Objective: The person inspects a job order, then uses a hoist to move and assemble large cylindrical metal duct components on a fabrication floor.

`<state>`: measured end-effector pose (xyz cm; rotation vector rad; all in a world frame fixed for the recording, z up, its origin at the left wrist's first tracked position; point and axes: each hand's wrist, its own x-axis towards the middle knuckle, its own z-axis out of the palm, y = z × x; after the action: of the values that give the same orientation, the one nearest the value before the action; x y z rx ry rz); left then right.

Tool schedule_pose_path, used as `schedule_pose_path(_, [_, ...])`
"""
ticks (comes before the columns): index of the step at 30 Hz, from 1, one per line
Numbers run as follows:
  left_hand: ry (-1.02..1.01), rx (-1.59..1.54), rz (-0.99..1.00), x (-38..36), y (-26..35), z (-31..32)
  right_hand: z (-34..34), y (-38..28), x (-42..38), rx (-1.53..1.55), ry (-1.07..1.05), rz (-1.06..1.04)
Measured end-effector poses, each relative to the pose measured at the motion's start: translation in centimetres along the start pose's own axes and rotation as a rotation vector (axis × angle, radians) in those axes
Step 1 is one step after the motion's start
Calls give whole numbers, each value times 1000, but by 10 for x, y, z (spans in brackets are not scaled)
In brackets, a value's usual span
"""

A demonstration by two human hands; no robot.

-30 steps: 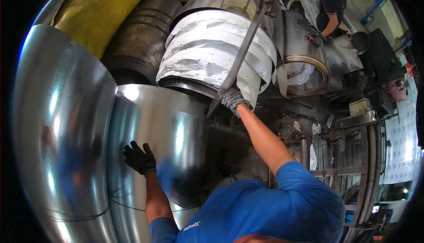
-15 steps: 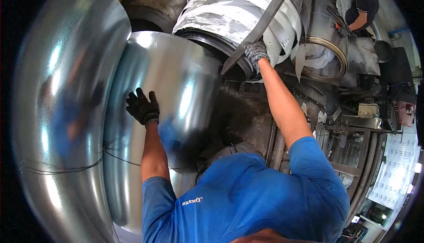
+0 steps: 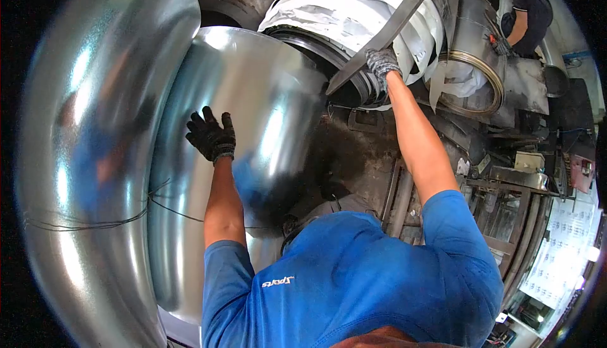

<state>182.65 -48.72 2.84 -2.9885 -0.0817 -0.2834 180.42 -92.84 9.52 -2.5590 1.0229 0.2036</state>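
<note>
My left hand [image 3: 212,135], in a black glove, lies with its fingers spread on a shiny sheet-metal cylinder [image 3: 253,82]. Nothing is in its grasp. Farther right, my right hand [image 3: 383,66], in a mottled grey glove, is wrapped around the lower part of a long, flat metal strip [image 3: 414,14]. The strip slants from the upper right down to a pointed end near the cylinder. Behind it is a large roll wrapped in white strips [image 3: 329,6], with a dark round rim [image 3: 310,47]. My right palm and thumb are mostly hidden.
Another large shiny metal cylinder [image 3: 95,158] stands at the left, with thin dark wire [image 3: 95,226] across it. At the upper right, a person in a dark shirt [image 3: 531,19] is beside a grey drum [image 3: 471,25]. Metal framing [image 3: 506,221] lines the right side.
The view has shifted slightly, so the rolls and both hands appear a little higher and farther right. My left hand stays on the cylinder and my right hand still grips the strip.
</note>
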Motion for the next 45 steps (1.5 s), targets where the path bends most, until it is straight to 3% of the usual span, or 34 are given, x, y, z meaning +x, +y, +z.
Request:
schedule_pose_path(2, [42,-42,54,-1,-3,-5,-1,-2,-1,122,86,-6])
schedule_pose_path(4, [71,-21,98,-2,-8,9,-3,-4,1,150,2,-60])
schedule_pose_path(6, [100,1,142,-8,-16,6,11,-1,16,120,92,5])
schedule_pose_path(8, [-110,-4,212,-14,-23,-9,16,2,21,135,121,12])
schedule_pose_path(9, [65,-26,251,-24,-32,1,10,0,20,112,40,-22])
schedule_pose_path(10, [69,-25,249,-34,-43,9,6,-1,18,90,-40,-54])
schedule_pose_path(12, [-17,-56,214,-53,-60,7,10,2,23,117,-18,-28])
schedule_pose_path(13, [132,-47,204,-68,-74,26,24,15,46,77,-5,-70])
schedule_pose_path(14, [133,-46,203,-79,-88,25,33,23,57,34,4,-111])
schedule_pose_path(17, [20,6,85,-115,-131,18,5,-1,7,209,21,-42])
schedule_pose_path(20, [-64,46,-45,-144,-164,1,25,10,39,64,18,-89])
schedule_pose_path(22, [-64,78,-102,-164,-180,-3,21,2,28,136,76,-43])
schedule_pose_path(26, [-84,131,-144,-170,-184,-11,17,-3,24,205,36,5])
schedule_pose_path(29, [-159,103,-175,-169,-180,-15,22,-3,29,168,146,-1])
schedule_pose_path(30, [-131,133,-164,-170,-186,-9,44,14,68,145,137,-95])
schedule_pose_path(32, [-134,166,-141,-167,-176,-23,36,5,55,-754,76,-450])
schedule_pose_path(34, [-90,155,-148,-172,-186,4,7,-19,10,-789,16,-419])
schedule_pose_path(36, [-136,145,-178,-171,-182,-4,55,13,70,-416,235,-322])
schedule_pose_path(38, [-103,171,-161,-168,-180,-3,30,-6,37,89,103,-43])
schedule_pose_path(39, [-155,165,-181,-167,-176,-16,5,-17,12,124,-36,32])
schedule_pose_path(40, [-208,160,-201,-167,-175,-22,13,-15,14,191,92,0])
schedule_pose_path(43, [-101,193,-153,-179,-191,15,12,-15,1,410,125,8])
schedule_pose_path(45, [-94,151,-177,-174,-182,2,11,-15,0,409,163,-19])
